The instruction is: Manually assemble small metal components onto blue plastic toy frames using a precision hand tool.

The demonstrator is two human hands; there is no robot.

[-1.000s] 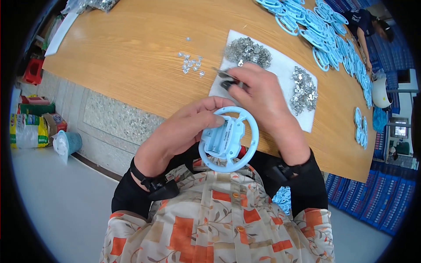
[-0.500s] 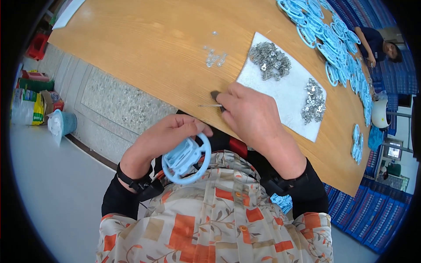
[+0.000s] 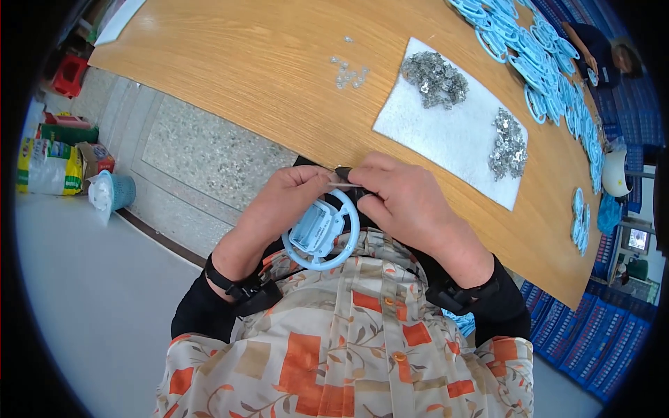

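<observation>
My left hand (image 3: 287, 200) grips a light blue toy steering wheel (image 3: 322, 263) by its upper rim, with fingers pinched. The wheel hangs over my lap and shows a rectangular recess in its hub. Close beside it, my right hand (image 3: 408, 202) is closed on a thin metal tool (image 3: 345, 184) that points left to my left fingertips. Dark coverings show at my right fingertips. Whether a small part sits at the tool's tip is hidden by my fingers.
A white pad (image 3: 418, 129) on the wooden table (image 3: 244, 63) carries two heaps of small metal parts (image 3: 435, 80). Small clear pieces (image 3: 348, 75) lie left of it. Many blue wheels (image 3: 536, 63) are piled at the far right, near another person (image 3: 592, 52). A blue basket (image 3: 122, 191) stands on the floor.
My left hand has moved up and right with the steering wheel. My right hand has come slightly down from the table edge, so the tool now meets my left fingertips.
</observation>
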